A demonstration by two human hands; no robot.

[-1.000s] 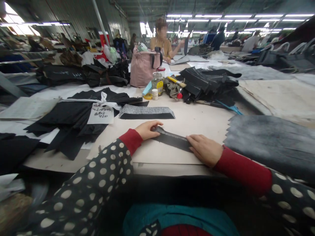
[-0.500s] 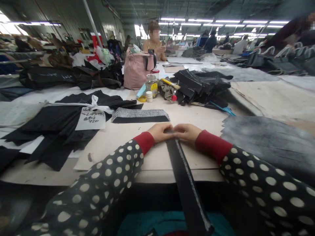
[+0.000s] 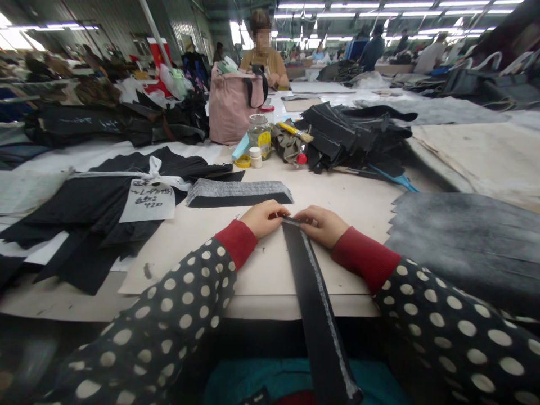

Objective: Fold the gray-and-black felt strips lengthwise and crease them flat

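Observation:
A long black strip [image 3: 314,304] with a rough grey line along its right edge runs from the pale board [image 3: 261,270] down over the table's front edge. Its far end is pinched at the left corner by my left hand [image 3: 265,218] and at the right corner by my right hand [image 3: 321,225]. Between the hands that short end shows a narrow greyish edge. Just beyond my left hand lies a stack of black strips with grey fuzzy edges [image 3: 239,193].
Black pieces [image 3: 84,225] tied with white cloth lie left, with a handwritten tag [image 3: 148,201]. Behind stand a glass jar [image 3: 259,138], a pink bag [image 3: 232,104] and black pieces [image 3: 354,135]. Grey sheets [image 3: 468,247] lie right. A person [image 3: 261,53] is across the table.
My hands have moved slightly apart, uncovering the strip's far end between them. The view has shifted a little.

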